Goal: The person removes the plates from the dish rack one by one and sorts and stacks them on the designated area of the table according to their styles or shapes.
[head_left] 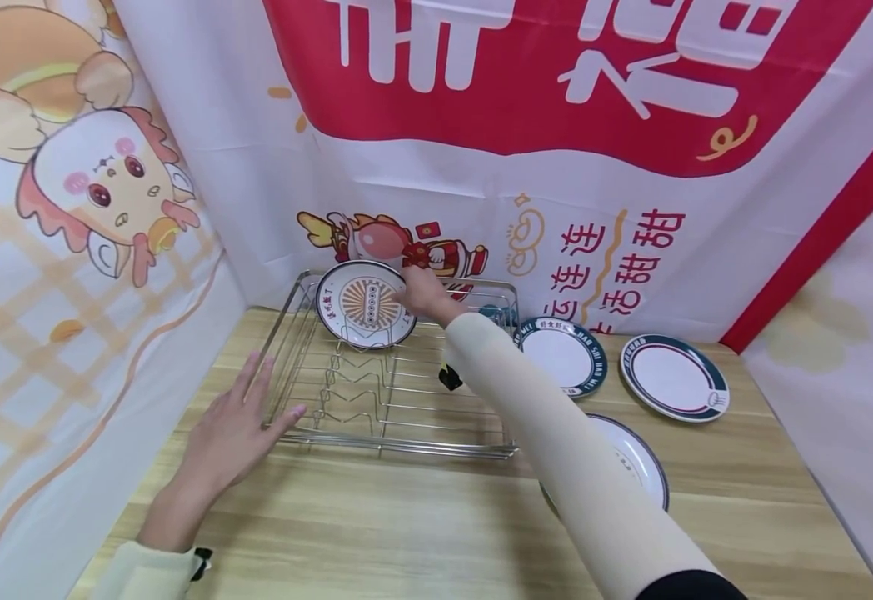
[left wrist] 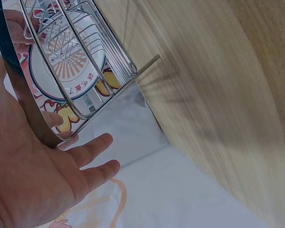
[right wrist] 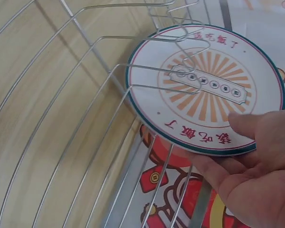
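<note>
A white plate [head_left: 365, 304] with a dark rim and an orange sunburst stands on edge at the back left of the wire dish rack [head_left: 421, 450]. My right hand [head_left: 429, 293] pinches its right edge, thumb on the face and fingers behind, as the right wrist view shows with the plate [right wrist: 204, 109] and the hand [right wrist: 261, 175]. At the rack's left side, my left hand [head_left: 230, 429] has its fingers spread against the frame. In the left wrist view, that hand [left wrist: 42, 175] has extended fingers beside the rack's metal rails [left wrist: 80, 61].
Right of the rack lie a green-rimmed plate [head_left: 556, 354], another green-rimmed plate [head_left: 672, 377] and a dark-rimmed plate [head_left: 635, 454] partly behind my right sleeve [head_left: 541, 408]. A printed cloth [head_left: 436, 175] hangs behind the wooden table [head_left: 406, 533]. A black clip-like piece [head_left: 449, 377] is at the rack.
</note>
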Demonstrator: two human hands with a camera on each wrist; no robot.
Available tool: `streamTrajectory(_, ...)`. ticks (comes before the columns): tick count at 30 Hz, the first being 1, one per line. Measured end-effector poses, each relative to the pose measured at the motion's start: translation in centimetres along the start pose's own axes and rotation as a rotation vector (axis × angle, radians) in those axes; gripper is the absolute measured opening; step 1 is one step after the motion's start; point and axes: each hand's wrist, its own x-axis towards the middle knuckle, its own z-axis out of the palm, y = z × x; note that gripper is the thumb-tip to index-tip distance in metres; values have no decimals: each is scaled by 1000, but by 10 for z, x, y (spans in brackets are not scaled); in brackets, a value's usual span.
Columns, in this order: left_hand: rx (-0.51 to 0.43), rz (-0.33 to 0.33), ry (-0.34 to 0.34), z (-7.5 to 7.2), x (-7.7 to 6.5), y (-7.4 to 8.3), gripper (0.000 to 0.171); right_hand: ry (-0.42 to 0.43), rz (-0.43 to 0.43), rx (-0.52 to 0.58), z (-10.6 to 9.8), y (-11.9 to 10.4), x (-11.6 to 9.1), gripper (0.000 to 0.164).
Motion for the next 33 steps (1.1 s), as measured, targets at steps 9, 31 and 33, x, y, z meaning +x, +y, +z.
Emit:
streamTrajectory(9,-11,10,2,1,1,4,95,25,-17,-64,2,9,0,31)
streamTrajectory(31,-5,20,9,3,2,0,96,190,-144,-95,-36,23,-33,24)
streamTrajectory(33,-2,20,9,3,2,0,96,219,-157,-99,-44,26,-37,24)
